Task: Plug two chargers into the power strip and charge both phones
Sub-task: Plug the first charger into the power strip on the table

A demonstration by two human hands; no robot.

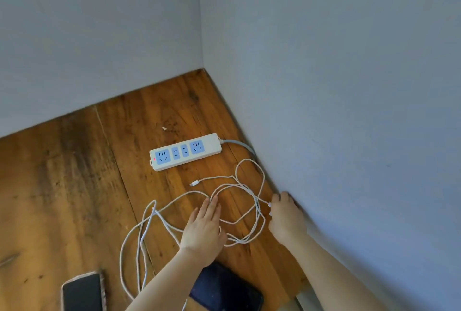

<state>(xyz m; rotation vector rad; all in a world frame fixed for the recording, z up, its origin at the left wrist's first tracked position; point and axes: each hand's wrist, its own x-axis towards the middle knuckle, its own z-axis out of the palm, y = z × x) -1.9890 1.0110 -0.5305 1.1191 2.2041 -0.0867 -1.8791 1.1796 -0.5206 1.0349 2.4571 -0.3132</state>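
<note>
Tangled white cables lie between power strip and two phones. Left hand spread flat; right hand pinches a cable end.

So we've got the power strip lying on the surface at the far side, close to the corner where the two walls meet. Nearer to us the cables sprawl in loose loops, one loose connector just near of the strip. Two phones sit nearest: one left, the other right of it, partly under our left forearm.
</note>
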